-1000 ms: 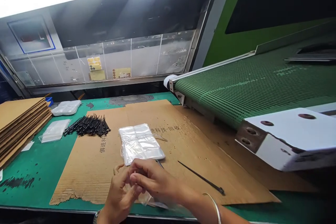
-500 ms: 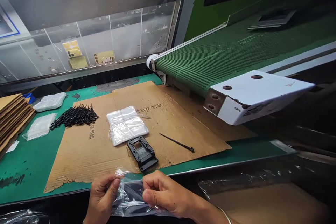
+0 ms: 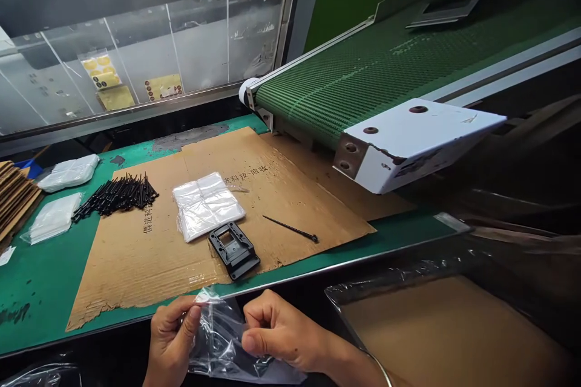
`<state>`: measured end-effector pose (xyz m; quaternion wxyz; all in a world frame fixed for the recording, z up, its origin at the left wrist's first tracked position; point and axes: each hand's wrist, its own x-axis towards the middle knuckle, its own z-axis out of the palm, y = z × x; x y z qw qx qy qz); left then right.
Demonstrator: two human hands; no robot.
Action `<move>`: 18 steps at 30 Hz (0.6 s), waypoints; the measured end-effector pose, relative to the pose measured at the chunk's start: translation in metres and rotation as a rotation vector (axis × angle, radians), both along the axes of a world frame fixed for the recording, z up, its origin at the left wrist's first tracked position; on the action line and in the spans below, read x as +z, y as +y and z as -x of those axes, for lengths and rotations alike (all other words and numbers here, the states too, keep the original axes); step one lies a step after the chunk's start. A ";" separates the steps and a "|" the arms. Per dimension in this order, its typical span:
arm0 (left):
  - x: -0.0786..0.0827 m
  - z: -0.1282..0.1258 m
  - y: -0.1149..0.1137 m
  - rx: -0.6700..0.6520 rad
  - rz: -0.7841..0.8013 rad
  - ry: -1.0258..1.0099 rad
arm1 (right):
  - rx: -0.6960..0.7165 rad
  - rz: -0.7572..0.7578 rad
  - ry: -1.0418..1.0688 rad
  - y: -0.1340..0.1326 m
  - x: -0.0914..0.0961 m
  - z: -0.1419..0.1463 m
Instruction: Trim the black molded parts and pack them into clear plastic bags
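Note:
A clear plastic bag (image 3: pixel 218 338) hangs between my two hands at the front edge of the table. My left hand (image 3: pixel 175 329) pinches its upper left part between thumb and forefinger. Curled closed, my right hand (image 3: pixel 276 329) grips the bag's right side. Just beyond them a black plastic bracket (image 3: pixel 235 251) with a square opening lies on the cardboard sheet (image 3: pixel 149 272). It touches a stack of clear bags (image 3: pixel 206 205). One black cable tie (image 3: pixel 290 228) lies by itself to the right.
A pile of black cable ties (image 3: pixel 118 193) is at the left, beside more bag stacks (image 3: pixel 54 217) and a pile of cardboard pieces (image 3: pixel 18 199). A green conveyor belt (image 3: pixel 345 84) with a white end block (image 3: pixel 417 139) juts over the table. Bottom right stands a plastic-lined box (image 3: pixel 436 326).
The view has shifted, so the table things appear farther left and slightly higher. Both hands keep hold of the bag, which now hangs more bunched between them.

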<state>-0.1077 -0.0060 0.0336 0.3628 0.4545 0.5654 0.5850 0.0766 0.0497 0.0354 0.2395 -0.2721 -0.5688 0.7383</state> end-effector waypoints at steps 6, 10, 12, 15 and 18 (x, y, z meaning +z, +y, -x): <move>-0.006 0.007 0.001 -0.014 -0.004 -0.034 | 0.069 0.069 0.005 -0.003 -0.005 -0.003; -0.006 0.012 0.004 -0.093 -0.084 0.176 | 0.032 -0.030 -0.096 -0.006 0.001 -0.003; -0.006 0.013 0.005 -0.092 -0.098 0.212 | 0.002 -0.072 -0.077 -0.007 0.003 -0.003; -0.007 0.013 0.005 -0.052 -0.125 0.225 | -0.012 -0.032 -0.022 -0.008 0.001 -0.004; -0.009 0.016 0.005 -0.037 -0.173 0.241 | 0.000 -0.012 -0.039 -0.007 -0.001 -0.007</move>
